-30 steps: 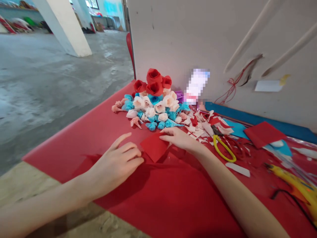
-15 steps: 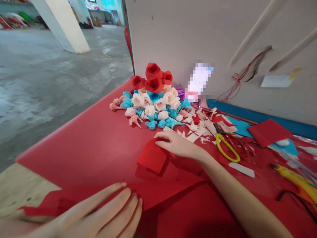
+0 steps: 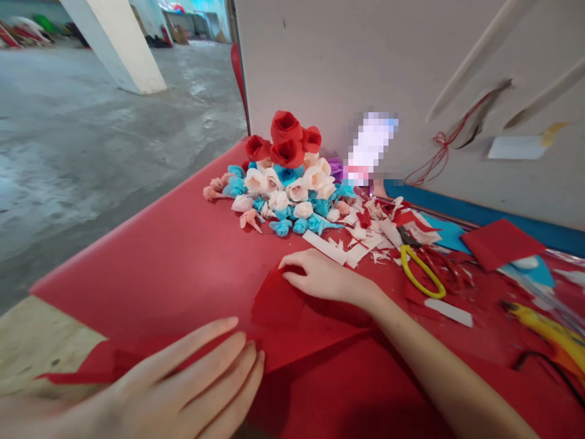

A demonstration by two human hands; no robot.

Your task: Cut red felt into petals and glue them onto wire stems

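We seemed to be lining up the small red paper piece point(image 3: 278, 302), pinched in our right hand point(image 3: 322, 277), at the far edge of the larger red sheet point(image 3: 301, 349), our left hand point(image 3: 192, 384) laid flat, fingers slightly spread (the next move probably called for steady paper).
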